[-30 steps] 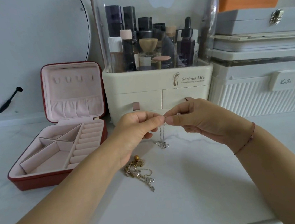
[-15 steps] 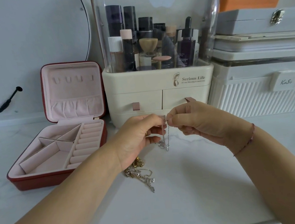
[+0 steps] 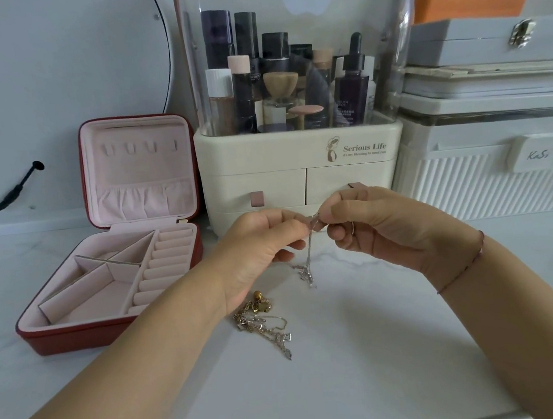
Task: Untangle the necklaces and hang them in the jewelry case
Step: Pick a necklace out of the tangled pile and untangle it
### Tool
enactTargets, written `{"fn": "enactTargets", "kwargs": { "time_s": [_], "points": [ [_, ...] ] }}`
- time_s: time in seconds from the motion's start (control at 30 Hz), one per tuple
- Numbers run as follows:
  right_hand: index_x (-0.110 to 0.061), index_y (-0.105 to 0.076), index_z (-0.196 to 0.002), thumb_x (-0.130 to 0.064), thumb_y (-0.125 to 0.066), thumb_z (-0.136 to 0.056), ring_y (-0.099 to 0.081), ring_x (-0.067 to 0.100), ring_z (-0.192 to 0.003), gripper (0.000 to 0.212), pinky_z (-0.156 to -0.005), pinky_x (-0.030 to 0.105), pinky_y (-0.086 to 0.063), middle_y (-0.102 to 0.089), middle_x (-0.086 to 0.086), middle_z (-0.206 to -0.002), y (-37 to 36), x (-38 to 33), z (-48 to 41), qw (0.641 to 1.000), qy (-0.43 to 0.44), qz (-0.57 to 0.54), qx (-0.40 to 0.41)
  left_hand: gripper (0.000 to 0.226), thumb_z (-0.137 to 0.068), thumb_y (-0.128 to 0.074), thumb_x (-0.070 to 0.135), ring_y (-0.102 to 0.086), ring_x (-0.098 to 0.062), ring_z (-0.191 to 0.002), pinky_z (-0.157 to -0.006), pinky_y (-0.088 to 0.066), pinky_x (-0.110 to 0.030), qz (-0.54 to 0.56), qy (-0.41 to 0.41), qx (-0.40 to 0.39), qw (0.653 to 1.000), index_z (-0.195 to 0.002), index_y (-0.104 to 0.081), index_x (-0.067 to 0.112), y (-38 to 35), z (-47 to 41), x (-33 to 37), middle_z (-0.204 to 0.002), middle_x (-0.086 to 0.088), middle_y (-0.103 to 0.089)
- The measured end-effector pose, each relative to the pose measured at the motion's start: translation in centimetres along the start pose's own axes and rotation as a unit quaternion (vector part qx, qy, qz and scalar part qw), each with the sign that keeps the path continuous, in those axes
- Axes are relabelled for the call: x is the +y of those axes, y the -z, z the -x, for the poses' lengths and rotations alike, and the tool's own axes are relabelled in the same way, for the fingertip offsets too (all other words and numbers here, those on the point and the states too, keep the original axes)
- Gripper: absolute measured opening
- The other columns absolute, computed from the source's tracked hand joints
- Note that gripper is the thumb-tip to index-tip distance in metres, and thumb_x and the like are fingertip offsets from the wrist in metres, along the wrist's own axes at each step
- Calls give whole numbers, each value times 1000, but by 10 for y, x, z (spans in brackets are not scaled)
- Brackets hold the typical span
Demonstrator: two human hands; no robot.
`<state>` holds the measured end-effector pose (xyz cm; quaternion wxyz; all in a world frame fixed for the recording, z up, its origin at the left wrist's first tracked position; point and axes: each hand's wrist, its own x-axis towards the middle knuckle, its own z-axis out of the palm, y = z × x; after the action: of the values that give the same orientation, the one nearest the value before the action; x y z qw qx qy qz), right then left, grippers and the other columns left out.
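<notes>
Both hands up over the middle of the table [image 3: 372, 363], fingertips meeting. Left hand [image 3: 258, 245] pinches the top of a thin silver chain [image 3: 308, 257] between thumb and forefinger, other fingers curled under. Right hand [image 3: 377, 229] pinches the same spot from the other side, fingers curled in, ring [image 3: 352, 228] on one finger, thin bracelet [image 3: 464, 267] on the wrist. Can't tell if they're on a clasp or a knot, too small. Chain hangs straight down from the pinch; its lower end, with a small pendant, touches or nearly touches the table, can't tell which. Pile [image 3: 262, 323] of tangled gold and silver necklaces lies on the table just below the left wrist, apart from the held chain. Case [image 3: 110, 331] sits toward the back left of the table, open, lid upright; hooks [image 3: 139, 148] in the lid are bare, tray compartments and ring rolls hold nothing. Organizer [image 3: 298, 172] with bottles under a clear dome stands at the back edge, just right of the case lid, right behind the hands. White ribbed bin [image 3: 493, 184] at the back right.
</notes>
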<state>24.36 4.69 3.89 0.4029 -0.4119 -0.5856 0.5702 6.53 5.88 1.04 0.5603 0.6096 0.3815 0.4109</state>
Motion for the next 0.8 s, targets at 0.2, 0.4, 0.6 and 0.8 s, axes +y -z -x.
{"fn": "enactTargets", "kwargs": {
  "time_s": [0.2, 0.4, 0.6, 0.8],
  "points": [
    [-6, -62, -73, 3, -61, -85, -49, 10, -60, 15, -62, 23, -39, -60, 1, -67, -1, 1, -1, 998, 9, 67, 18, 7, -75, -67, 19, -59, -8, -71, -65, -46, -21, 18, 2, 8, 1000, -69, -69, 18, -2, -1, 0, -71, 2, -62],
    [-9, -66, -89, -8, -63, -89, -50, 11, -62, 2, -67, 23, -43, -60, 1, -68, -5, 3, 1, 989, 0, 145, -14, 23, -72, -60, 31, -60, -6, -72, -66, -47, -22, 25, -8, 9, 1000, -80, -70, 12, -1, -3, -2, -76, -1, -65],
    [-18, -75, -85, -21, -66, -87, -56, 3, -91, 10, -81, 19, -40, -71, 1, -87, -3, 3, 3, 977, 40, 208, 16, 19, -89, -62, 22, -59, -7, -71, -70, -47, -24, 27, -11, 11, 1000, -72, -69, 15, 0, -2, -2, -71, 2, -65],
    [-13, -67, -79, -11, -67, -83, -60, 5, -79, 4, -79, 24, -42, -68, 4, -90, 2, 0, 2, 996, 28, 82, 21, 15, -92, -58, 15, -59, -8, -73, -68, -47, -21, 22, 2, -29, 999, -83, -67, 7, -3, -1, -2, -76, -1, -62]
  ]
}}
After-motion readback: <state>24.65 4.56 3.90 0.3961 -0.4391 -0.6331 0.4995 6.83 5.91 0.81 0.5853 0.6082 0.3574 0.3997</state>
